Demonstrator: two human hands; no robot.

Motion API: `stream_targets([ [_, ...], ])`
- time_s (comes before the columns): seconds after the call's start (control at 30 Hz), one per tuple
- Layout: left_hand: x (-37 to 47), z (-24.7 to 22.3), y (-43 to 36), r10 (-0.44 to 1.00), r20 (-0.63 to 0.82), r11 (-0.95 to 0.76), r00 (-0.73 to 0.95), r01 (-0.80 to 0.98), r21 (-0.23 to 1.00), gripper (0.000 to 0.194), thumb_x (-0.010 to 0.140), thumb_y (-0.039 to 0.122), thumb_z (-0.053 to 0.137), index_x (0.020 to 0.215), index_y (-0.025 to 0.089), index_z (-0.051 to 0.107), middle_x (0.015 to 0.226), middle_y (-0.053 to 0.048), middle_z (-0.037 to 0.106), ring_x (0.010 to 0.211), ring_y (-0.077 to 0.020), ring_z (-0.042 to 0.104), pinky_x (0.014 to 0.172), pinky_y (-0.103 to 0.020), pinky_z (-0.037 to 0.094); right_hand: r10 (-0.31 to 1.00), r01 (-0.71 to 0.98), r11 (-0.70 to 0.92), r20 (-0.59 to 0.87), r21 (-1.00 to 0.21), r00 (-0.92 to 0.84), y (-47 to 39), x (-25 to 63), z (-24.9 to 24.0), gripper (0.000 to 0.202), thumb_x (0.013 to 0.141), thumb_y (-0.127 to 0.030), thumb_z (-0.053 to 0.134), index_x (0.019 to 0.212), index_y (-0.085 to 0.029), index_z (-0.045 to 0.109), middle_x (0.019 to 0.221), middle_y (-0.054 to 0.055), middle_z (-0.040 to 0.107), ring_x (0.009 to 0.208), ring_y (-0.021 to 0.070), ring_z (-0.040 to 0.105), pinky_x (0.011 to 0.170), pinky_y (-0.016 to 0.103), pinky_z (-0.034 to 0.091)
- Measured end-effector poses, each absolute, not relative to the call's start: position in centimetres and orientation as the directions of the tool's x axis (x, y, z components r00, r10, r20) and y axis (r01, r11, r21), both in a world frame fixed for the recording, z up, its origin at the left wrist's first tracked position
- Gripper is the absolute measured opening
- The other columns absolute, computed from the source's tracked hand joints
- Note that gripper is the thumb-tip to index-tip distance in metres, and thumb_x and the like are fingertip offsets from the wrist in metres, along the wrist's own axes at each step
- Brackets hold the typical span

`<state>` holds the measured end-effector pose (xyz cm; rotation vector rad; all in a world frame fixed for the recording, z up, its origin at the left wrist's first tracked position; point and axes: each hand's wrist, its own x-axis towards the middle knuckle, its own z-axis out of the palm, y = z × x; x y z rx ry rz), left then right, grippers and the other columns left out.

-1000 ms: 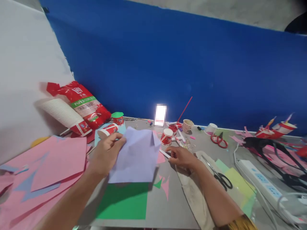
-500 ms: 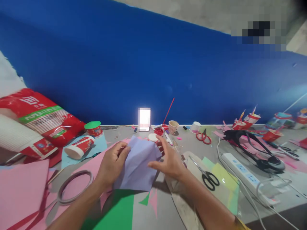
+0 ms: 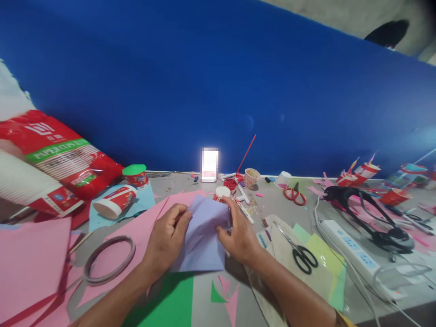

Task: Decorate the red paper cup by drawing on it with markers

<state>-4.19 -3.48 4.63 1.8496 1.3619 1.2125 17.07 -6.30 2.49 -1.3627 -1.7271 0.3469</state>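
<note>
A sheet of pale purple paper [image 3: 202, 236], creased and tilted up, is held between my two hands above the table. My left hand [image 3: 168, 231] pinches its left edge near the top, thumb in front and fingers curled. At the right edge, my right hand [image 3: 240, 234] curves round the paper, its thumb on the near face and its index finger by the upper corner. Its other fingertips are hidden. Under the sheet lie a green sheet [image 3: 170, 302] and pink paper [image 3: 150, 222]. Small green and pink scraps [image 3: 231, 304] are close by.
Black-handled scissors [image 3: 304, 259] lie on a beige cloth at right, beside a white power strip [image 3: 354, 250]. Red-handled scissors [image 3: 294, 195] are farther back. A grey ring [image 3: 109, 261], paper cups [image 3: 116, 201] and a red cup bag [image 3: 64, 154] are at left. A lit screen [image 3: 209, 165] stands near the wall.
My right thumb and fingers have drawn closer together on the right edge of the purple paper. The left hand keeps its pinch. The view has shifted slightly.
</note>
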Motion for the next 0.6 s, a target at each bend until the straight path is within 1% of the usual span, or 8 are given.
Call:
stream_targets([
  [0.13,-4.0,4.7,-3.3,0.927,0.368,-0.357,0.067,0.456,0.815,0.033,0.094,0.052,0.053,0.082,0.023,0.062,0.065,0.005,0.056,0.059,-0.0167,0.050,0.059,-0.028,0.040,0.901,0.576,0.319,0.429,-0.753,0.062,-6.0,17.2,2.2,0.067,0.077,-0.012,0.055,0.143,-0.019,0.053,0.134,0.013,0.070,0.119,0.0289,0.067,0.106,0.046,0.052],
  [0.23,-4.2,4.5,-2.8,0.921,0.386,-0.361,0.042,0.458,0.812,0.032,0.093,0.052,0.053,0.081,0.023,0.061,0.068,0.004,0.058,0.062,-0.0174,0.052,0.061,-0.028,0.041,0.880,0.548,0.392,0.476,-0.739,0.012,-5.7,18.1,2.5,0.049,0.087,-0.019,0.056,0.135,-0.020,0.060,0.128,0.012,0.072,0.115,0.0276,0.067,0.102,0.042,0.052],
  [0.27,-4.2,4.4,-2.7,0.922,0.387,-0.358,0.033,0.457,0.814,0.032,0.093,0.052,0.053,0.082,0.023,0.061,0.068,0.004,0.058,0.062,-0.0176,0.053,0.061,-0.028,0.041,0.872,0.544,0.409,0.489,-0.733,0.003,-5.6,18.3,2.6,0.038,0.091,-0.023,0.055,0.128,-0.020,0.064,0.122,0.011,0.074,0.110,0.0265,0.068,0.098,0.039,0.052],
  [0.33,-4.3,4.2,-2.5,0.922,0.386,-0.354,0.023,0.451,0.819,0.032,0.094,0.052,0.052,0.082,0.023,0.061,0.068,0.004,0.057,0.062,-0.0176,0.052,0.061,-0.029,0.041,0.872,0.543,0.392,0.487,-0.742,0.036,-5.4,18.7,2.8,0.022,0.099,-0.034,0.051,0.102,-0.021,0.068,0.096,0.007,0.074,0.088,0.0224,0.067,0.082,0.033,0.051],
  [0.4,-4.3,4.1,-2.5,0.925,0.379,-0.351,0.029,0.444,0.824,0.033,0.094,0.052,0.052,0.081,0.023,0.061,0.067,0.004,0.057,0.062,-0.0175,0.052,0.061,-0.029,0.041,0.876,0.538,0.340,0.468,-0.771,0.117,-5.2,18.9,2.8,0.035,0.102,-0.043,0.046,0.076,-0.023,0.058,0.070,0.000,0.061,0.068,0.0178,0.057,0.066,0.029,0.044],
  [0.43,-4.3,4.1,-2.5,0.927,0.373,-0.348,0.029,0.438,0.829,0.033,0.094,0.053,0.052,0.080,0.023,0.061,0.068,0.003,0.057,0.063,-0.0175,0.053,0.062,-0.029,0.042,0.875,0.531,0.320,0.460,-0.785,0.151,-5.1,18.9,2.9,0.040,0.102,-0.048,0.045,0.070,-0.024,0.050,0.064,-0.002,0.054,0.062,0.0163,0.051,0.062,0.028,0.040],
  [0.5,-4.1,4.1,-2.7,0.933,0.359,-0.331,0.011,0.416,0.847,0.034,0.093,0.053,0.053,0.082,0.023,0.062,0.070,0.002,0.061,0.065,-0.0178,0.055,0.063,-0.028,0.043,0.875,0.516,0.302,0.448,-0.802,0.184,-5.0,18.9,2.9,0.046,0.100,-0.054,0.044,0.065,-0.025,0.040,0.060,-0.004,0.045,0.059,0.0146,0.044,0.058,0.028,0.034],
  [0.6,-4.0,4.3,-2.7,0.952,0.303,-0.276,-0.031,0.332,0.902,0.035,0.091,0.055,0.056,0.084,0.021,0.064,0.072,0.001,0.064,0.065,-0.0176,0.055,0.061,-0.027,0.043,0.876,0.492,0.291,0.436,-0.820,0.208,-4.9,18.8,3.0,0.051,0.098,-0.061,0.044,0.062,-0.025,0.037,0.058,-0.005,0.039,0.059,0.0136,0.038,0.057,0.028,0.030],
])
